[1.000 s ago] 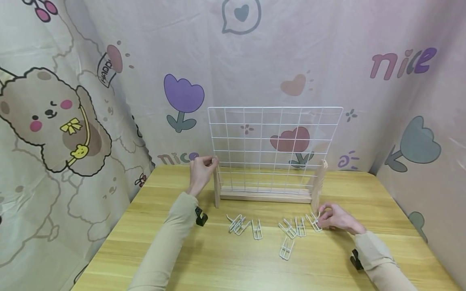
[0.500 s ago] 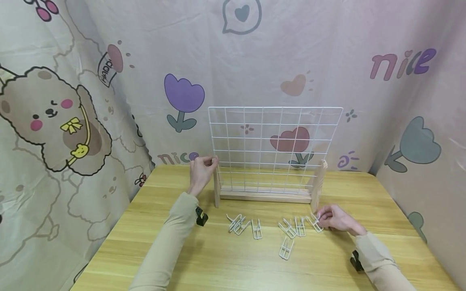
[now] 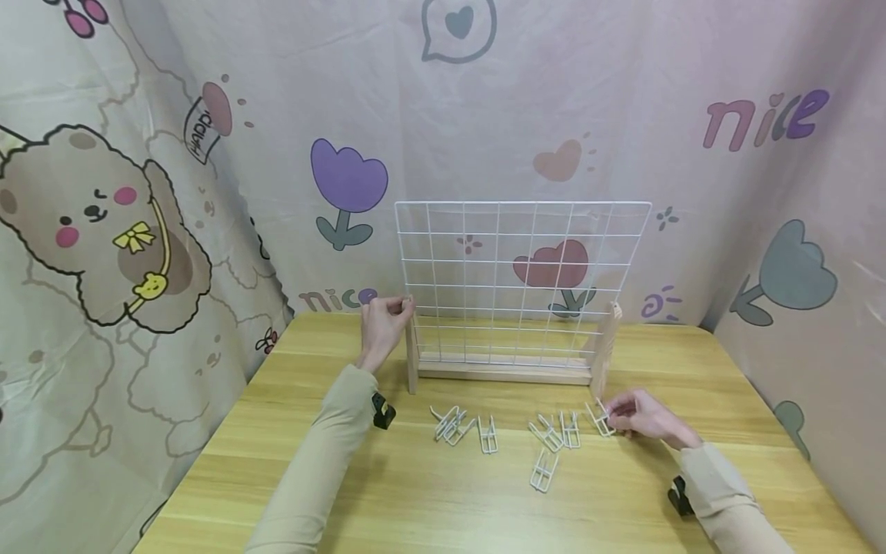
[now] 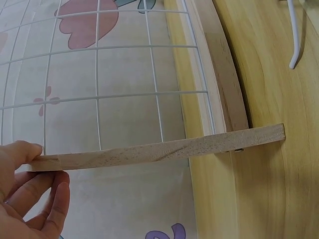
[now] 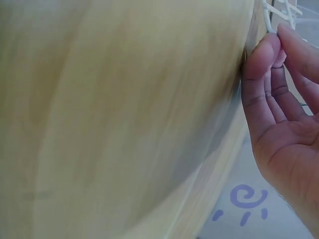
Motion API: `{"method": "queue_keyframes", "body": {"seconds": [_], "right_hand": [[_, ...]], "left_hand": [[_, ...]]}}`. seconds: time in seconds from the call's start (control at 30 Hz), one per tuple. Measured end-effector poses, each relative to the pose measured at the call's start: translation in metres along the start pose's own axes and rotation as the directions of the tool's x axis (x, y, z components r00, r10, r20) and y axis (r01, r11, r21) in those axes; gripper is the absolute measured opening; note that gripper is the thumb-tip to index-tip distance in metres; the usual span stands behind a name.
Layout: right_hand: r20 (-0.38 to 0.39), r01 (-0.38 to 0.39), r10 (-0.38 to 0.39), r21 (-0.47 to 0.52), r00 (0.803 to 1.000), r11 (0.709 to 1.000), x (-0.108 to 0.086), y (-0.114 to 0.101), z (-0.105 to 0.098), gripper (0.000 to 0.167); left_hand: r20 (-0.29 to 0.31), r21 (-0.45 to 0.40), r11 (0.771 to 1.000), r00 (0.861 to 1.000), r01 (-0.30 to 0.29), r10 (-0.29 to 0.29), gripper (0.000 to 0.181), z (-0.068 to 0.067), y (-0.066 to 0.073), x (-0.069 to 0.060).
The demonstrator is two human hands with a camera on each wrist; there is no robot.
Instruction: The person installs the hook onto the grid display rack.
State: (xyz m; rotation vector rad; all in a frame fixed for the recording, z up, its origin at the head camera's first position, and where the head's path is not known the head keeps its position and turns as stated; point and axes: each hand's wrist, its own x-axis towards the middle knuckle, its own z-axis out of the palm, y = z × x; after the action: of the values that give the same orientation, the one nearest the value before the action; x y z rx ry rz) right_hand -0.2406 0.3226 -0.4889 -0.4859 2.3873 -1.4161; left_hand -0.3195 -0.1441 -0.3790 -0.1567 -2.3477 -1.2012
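My left hand (image 3: 381,331) pinches the top end of the left wooden upright (image 4: 149,152) between thumb and fingers. That upright belongs to a stand with a white wire grid (image 3: 522,203) set in it, leaning back slightly. Down by the stand's right foot, my right hand (image 3: 644,416) holds a white wire hook (image 3: 601,420) by its edge, between thumb and index finger. In the right wrist view, only part of the hook (image 5: 267,16) shows beyond the fingertips.
Several more white hooks lie on the wooden table (image 3: 443,508): a tangled pair (image 3: 452,425), a single hook (image 3: 487,435), and a group (image 3: 547,433) with one hook (image 3: 544,471) in front. A printed curtain (image 3: 484,115) hangs behind the table.
My right hand has lifted the hook slightly and shifted a little to the right with it. The left hand stays on the upright.
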Motion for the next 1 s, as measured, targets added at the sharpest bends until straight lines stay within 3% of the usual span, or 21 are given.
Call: {"method": "queue_keyframes", "body": {"seconds": [0.47,0.67,1.0], "right_hand": [[0.027,-0.063,0.060,0.156,0.998,0.986,-0.002,-0.008,-0.004,0.031],[0.017,-0.024,0.021,0.171,1.000,0.985,-0.003,-0.013,-0.008,0.031],[-0.069,0.071,-0.060,0.170,0.996,0.983,-0.004,-0.020,-0.012,0.037]], "left_hand": [[0.004,0.013,1.000,1.000,0.021,-0.021,0.022,-0.001,0.001,-0.001],[0.006,0.002,1.000,1.000,0.025,-0.025,0.022,0.000,0.000,-0.001],[-0.002,0.003,1.000,1.000,0.002,-0.002,0.019,0.000,0.000,0.000]]}}
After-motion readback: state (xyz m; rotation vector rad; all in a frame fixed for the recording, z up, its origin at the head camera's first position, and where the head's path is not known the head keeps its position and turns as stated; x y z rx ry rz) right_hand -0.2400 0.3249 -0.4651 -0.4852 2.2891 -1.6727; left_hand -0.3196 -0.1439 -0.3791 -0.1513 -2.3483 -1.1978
